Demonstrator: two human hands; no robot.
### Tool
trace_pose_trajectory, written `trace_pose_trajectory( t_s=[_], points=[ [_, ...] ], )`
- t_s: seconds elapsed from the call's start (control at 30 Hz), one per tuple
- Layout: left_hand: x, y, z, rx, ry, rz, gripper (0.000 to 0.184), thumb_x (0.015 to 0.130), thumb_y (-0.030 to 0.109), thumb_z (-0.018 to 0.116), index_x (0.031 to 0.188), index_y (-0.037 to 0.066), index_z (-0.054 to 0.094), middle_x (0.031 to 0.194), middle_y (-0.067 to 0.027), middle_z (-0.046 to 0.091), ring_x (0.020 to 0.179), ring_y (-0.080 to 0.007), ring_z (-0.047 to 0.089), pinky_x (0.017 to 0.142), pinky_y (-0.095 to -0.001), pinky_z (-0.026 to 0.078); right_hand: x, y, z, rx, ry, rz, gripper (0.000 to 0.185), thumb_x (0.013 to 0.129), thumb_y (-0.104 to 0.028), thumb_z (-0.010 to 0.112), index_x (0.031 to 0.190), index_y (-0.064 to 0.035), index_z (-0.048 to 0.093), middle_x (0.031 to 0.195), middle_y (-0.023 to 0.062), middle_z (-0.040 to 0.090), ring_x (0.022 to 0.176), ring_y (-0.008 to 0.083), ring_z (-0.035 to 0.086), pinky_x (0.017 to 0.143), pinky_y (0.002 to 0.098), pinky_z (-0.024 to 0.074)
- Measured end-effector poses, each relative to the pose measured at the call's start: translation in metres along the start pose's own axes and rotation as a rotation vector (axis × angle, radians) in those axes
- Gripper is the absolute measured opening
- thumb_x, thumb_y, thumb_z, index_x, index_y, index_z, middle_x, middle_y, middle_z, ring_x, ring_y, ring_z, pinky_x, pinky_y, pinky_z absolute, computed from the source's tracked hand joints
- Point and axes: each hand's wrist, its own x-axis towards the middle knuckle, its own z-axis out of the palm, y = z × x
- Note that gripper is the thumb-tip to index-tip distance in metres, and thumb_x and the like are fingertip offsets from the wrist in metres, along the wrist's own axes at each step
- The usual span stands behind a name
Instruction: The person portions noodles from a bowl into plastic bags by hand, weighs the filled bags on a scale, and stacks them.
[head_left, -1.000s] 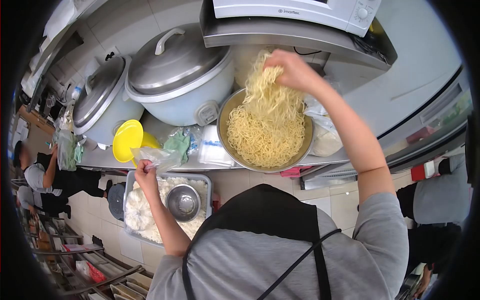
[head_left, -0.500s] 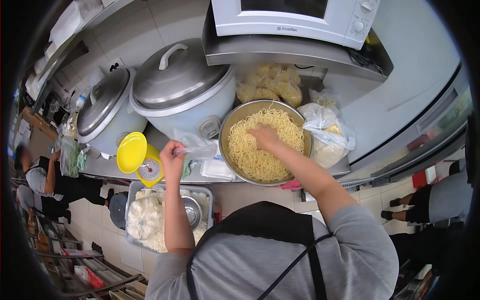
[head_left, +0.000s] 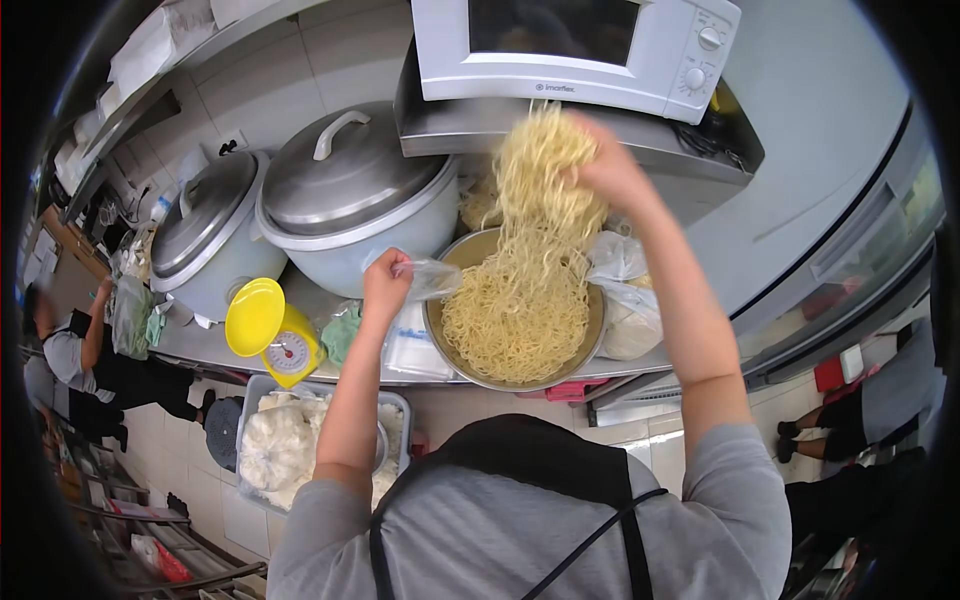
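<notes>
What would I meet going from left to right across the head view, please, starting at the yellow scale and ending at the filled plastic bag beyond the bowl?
Yellow scale, crumpled green item, left hand, steel bowl with noodles, filled plastic bag.

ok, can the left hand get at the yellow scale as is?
Probably yes: nothing tall stands between the left hand and the yellow scale, just a crumpled green item. That hand pinches a clear plastic bag, though, so may need to release it first.
</notes>
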Motion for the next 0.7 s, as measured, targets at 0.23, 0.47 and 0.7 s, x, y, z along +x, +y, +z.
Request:
trace_pose_trajectory(
  t_s=[0.23, 0.47, 0.7],
  points=[
    [0.036, 0.022, 0.031, -0.041, -0.064, 0.019, 0.013, 0.066, 0.007, 0.056, 0.078, 0.002, 0.058, 0.062, -0.011, 0.056, 0.056, -0.0201, 0.052, 0.056, -0.0303, 0.042, 0.027, -0.115, -0.056, 0.246, 0.124, -0.328, 0.029, 0.065, -0.012, 0.065, 0.091, -0.0009, 0.058, 0.087, 0.0126, 0.061, 0.082, 0.0213, 0.058, 0.072, 0.0288, 0.0446],
    [0.071, 0.029, 0.066, -0.12, -0.113, 0.177, 0.024, 0.072, 0.016, 0.059, 0.093, 0.004, 0.062, 0.077, -0.0125, 0.062, 0.07, -0.0172, 0.057, 0.064, -0.0287, 0.044, -0.042, -0.032, 0.019, -0.344, -0.033, -0.006, 0.06, 0.052, -0.007, 0.068, 0.11, -0.0076, 0.052, 0.105, 0.0111, 0.055, 0.104, 0.0235, 0.048, 0.095, 0.0387, 0.0346],
    [0.058, 0.091, 0.079, -0.689, -0.562, -0.222, 0.022, 0.083, 0.016, 0.051, 0.098, 0.003, 0.061, 0.09, -0.0031, 0.062, 0.077, -0.0115, 0.056, 0.067, -0.0247, 0.044, -0.054, 0.107, 0.054, 0.854, -0.302, 0.493, 0.039, 0.073, -0.007, 0.056, 0.11, -0.0004, 0.049, 0.102, 0.0085, 0.057, 0.09, 0.0158, 0.057, 0.075, 0.0268, 0.0476]
  ],
)
